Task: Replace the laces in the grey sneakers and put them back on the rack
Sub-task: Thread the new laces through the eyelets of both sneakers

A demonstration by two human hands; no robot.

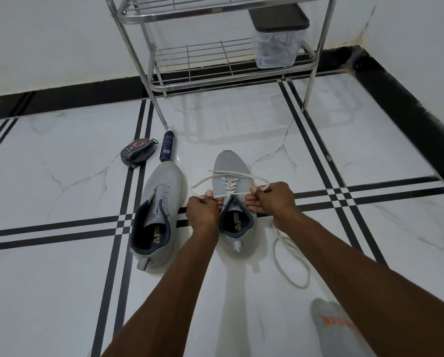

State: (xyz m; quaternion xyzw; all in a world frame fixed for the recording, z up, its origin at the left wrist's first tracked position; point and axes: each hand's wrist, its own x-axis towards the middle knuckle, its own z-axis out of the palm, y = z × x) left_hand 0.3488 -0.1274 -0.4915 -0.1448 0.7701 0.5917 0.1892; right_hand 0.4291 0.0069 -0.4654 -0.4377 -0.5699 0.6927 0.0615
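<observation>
White marble-look floor tiles (pixel 73 155) with black double stripes run up to a black skirting under white walls. On the floor stand two grey mesh sneakers side by side, toes pointing toward a chrome wire shoe rack (pixel 215 65). In the right grey sneaker (pixel 232 202) a white flat lace (pixel 229 185) is threaded through the eyelets; the left grey sneaker (pixel 156 215) has bare eyelets and its tongue lies open. The left hand (pixel 202 207) pinches one end loop of the white lace just left of the shoe's collar, fingers curled round it. The right hand (pixel 269 198) grips the other loop on the right side, and both strands run taut from the top eyelets. A second off-white lace (pixel 290 261) lies loose on the floor beside the right forearm. Near the rack's front leg lie a black oval shoe-polish sponge case (pixel 138 152) and a dark blue tube (pixel 168 146). On the rack's lower shelf sits a clear plastic box with a dark lid (pixel 278 37). A grey sock with orange lettering (pixel 337 323) shows at lower right.
</observation>
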